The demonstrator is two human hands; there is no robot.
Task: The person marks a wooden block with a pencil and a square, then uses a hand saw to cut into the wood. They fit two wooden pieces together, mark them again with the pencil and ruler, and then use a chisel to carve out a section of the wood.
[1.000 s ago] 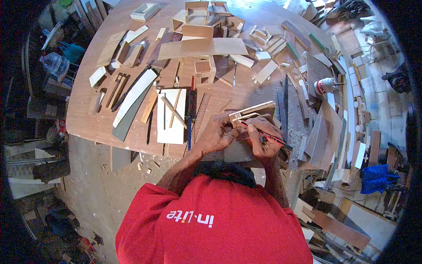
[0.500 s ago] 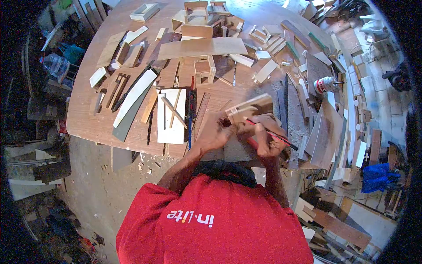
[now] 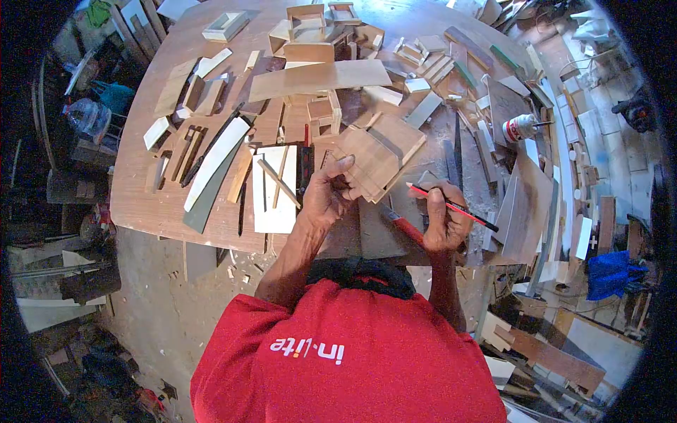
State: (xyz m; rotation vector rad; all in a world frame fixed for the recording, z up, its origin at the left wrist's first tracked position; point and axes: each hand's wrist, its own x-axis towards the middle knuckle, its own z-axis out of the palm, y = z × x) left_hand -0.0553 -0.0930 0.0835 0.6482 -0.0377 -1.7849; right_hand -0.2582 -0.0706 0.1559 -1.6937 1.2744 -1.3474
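My left hand (image 3: pixel 330 192) grips the lower left edge of a square wooden piece (image 3: pixel 384 155), its broad face turned up and tilted above the table. My right hand (image 3: pixel 446 217) is closed on a red and black pencil (image 3: pixel 462 210), whose tip points left, close to the piece's lower right corner but apart from it. Below the piece, a red-handled tool (image 3: pixel 407 231) lies by the table's near edge. To the left of my left hand, a white board (image 3: pixel 276 211) has two thin sticks lying across it.
The wooden table (image 3: pixel 155 204) carries a small open box (image 3: pixel 324 113), a long curved board (image 3: pixel 321 79), a white strip (image 3: pixel 215 162) and many offcuts. A white bottle (image 3: pixel 520 127) stands at the right among boards. Wood scraps lie on the floor.
The wooden piece has turned from nearly edge-on to showing its broad face. My right hand, with the pencil, has moved right, away from it; my left hand has shifted slightly left.
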